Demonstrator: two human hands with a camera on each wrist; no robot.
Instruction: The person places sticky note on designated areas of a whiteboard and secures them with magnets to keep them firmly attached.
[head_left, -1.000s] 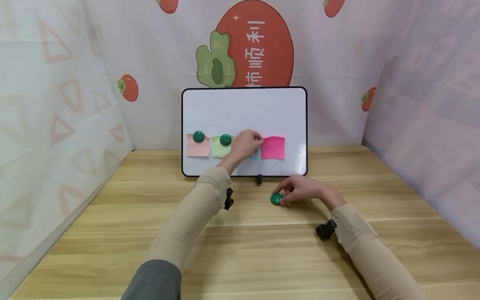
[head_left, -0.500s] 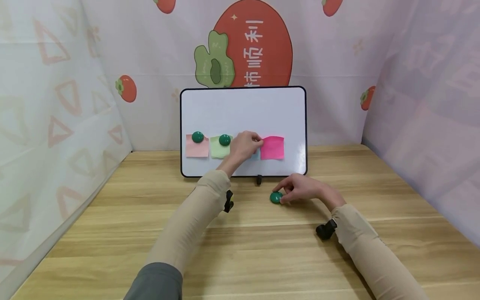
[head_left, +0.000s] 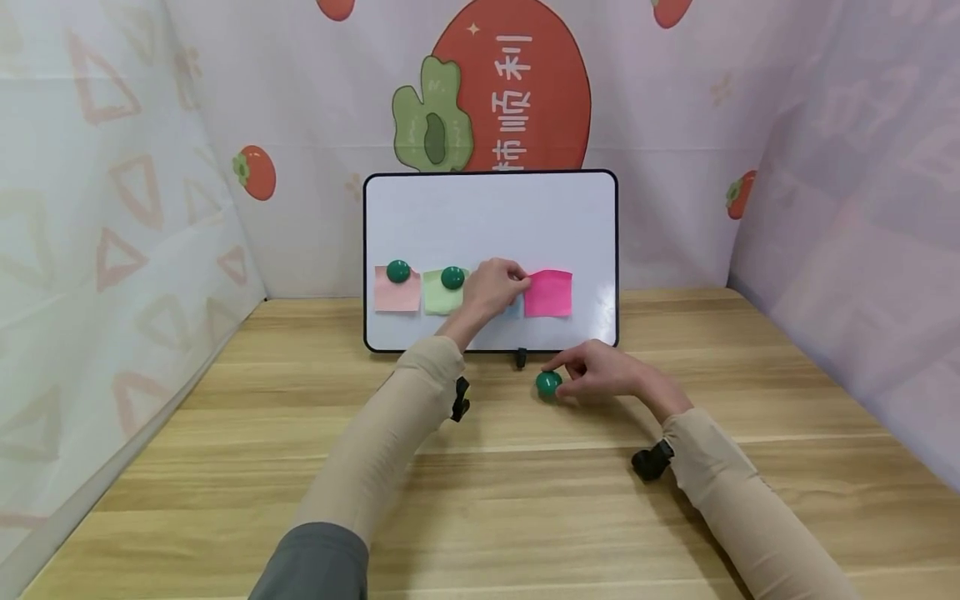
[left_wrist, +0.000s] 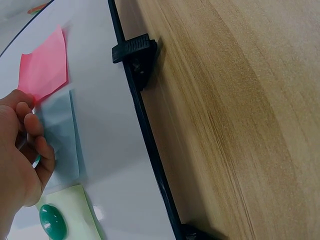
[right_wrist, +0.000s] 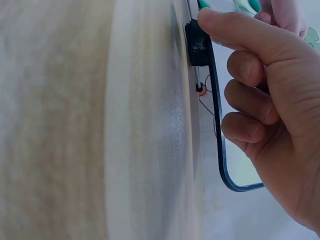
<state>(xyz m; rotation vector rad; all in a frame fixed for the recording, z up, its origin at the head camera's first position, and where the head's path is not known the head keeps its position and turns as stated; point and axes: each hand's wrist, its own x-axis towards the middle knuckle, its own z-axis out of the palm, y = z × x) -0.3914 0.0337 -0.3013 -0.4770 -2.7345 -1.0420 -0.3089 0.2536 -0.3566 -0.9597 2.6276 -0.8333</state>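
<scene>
My left hand (head_left: 491, 287) reaches to the whiteboard (head_left: 487, 217) and pinches the upper left corner of a bright pink sticky note (head_left: 549, 294). A blue sticky note (left_wrist: 61, 137) lies behind that hand, with a bit of green showing between the fingers in the left wrist view. My right hand (head_left: 603, 369) holds a round green magnet (head_left: 549, 383) between thumb and index finger, low over the table in front of the board. In the right wrist view the other fingers are curled and the magnet is mostly hidden.
To the left on the board are a pale pink note (head_left: 397, 297) and a light green note (head_left: 442, 303), each under a green magnet. A black clip foot (head_left: 521, 358) supports the board's lower edge on the wooden table (head_left: 525, 517). Printed cloth (head_left: 675, 125) hangs behind.
My right hand has moved slightly toward the board with the green magnet. The left hand stays at the pink note's corner.
</scene>
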